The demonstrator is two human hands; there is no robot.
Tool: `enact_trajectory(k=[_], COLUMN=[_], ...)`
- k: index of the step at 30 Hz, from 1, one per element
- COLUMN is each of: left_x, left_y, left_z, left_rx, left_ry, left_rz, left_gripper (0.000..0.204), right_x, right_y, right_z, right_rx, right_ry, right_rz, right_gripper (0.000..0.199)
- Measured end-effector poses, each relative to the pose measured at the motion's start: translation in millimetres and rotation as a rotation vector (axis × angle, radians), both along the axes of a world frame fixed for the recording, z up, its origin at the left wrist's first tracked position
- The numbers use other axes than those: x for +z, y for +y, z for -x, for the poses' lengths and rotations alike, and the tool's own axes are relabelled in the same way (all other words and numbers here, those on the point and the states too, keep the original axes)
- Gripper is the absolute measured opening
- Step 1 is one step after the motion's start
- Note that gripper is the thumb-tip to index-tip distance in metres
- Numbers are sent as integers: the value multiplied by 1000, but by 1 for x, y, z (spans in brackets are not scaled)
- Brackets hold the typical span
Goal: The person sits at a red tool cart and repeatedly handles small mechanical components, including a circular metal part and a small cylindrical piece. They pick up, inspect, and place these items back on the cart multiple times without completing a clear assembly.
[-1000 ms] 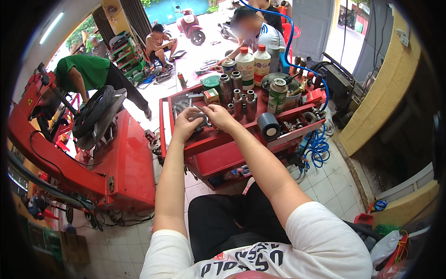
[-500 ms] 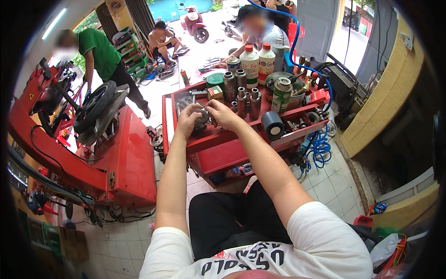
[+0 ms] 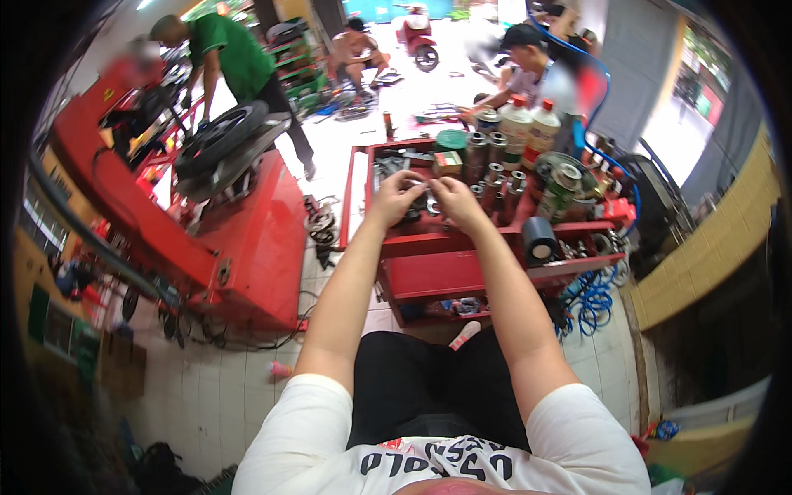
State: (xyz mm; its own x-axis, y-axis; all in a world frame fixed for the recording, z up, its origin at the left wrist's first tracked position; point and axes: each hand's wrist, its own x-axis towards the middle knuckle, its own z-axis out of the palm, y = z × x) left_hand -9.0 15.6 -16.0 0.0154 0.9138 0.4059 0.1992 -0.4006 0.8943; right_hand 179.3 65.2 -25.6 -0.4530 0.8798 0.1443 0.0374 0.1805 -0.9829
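My left hand [image 3: 398, 199] and my right hand [image 3: 456, 203] are held close together over the near left part of a red tool trolley [image 3: 437, 245]. Fingers and thumbs on both are curled into pinches facing each other. Whatever lies between the fingertips is too small and blurred to name. Just below and between the hands are dark and shiny metal parts [image 3: 431, 206] in the tray. Beyond my right hand stand a small yellowish-green box [image 3: 448, 164], a green-lidded tub [image 3: 452, 140] and several upright metal sockets [image 3: 476, 157].
Two white bottles with red caps [image 3: 516, 132], a spray can [image 3: 562, 191] and a dark cylinder [image 3: 539, 240] occupy the trolley's right side. A blue coiled hose [image 3: 596, 309] hangs there. Leftward, a person in green [image 3: 233, 62] works over a wheel [image 3: 223, 132] on a red machine [image 3: 256, 239].
My view has swung, so the scene sits further right and slightly lower. Both hands stay over the tray, with the fingertips slightly further apart. The person behind the bottles has raised their head.
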Motion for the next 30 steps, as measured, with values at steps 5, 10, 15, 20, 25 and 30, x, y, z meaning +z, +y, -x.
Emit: enact_trajectory(k=[5,10,15,20,25,30], left_x=[-2,2,6,-2,0,2], left_y=[1,-6,-6,0,-1,-5], left_z=[0,3,-3,2,0,0], left_rx=[-7,32,37,49,63,82], left_ry=[-122,-55,-19,-70,-46,-42], left_rz=[52,60,80,31,2,24], left_gripper=[21,23,26,25,25,25], right_x=[-2,4,-6,-2,0,-4], right_y=[-4,-2,2,-2,1,-1], right_z=[2,2,2,7,2,7], right_rx=[76,26,-77,13,-24,-34], right_ry=[178,94,-41,116,-81,-42], right_rz=[-110,81,-227,-47,-16,-150], right_gripper=[24,32,30,28,33,40])
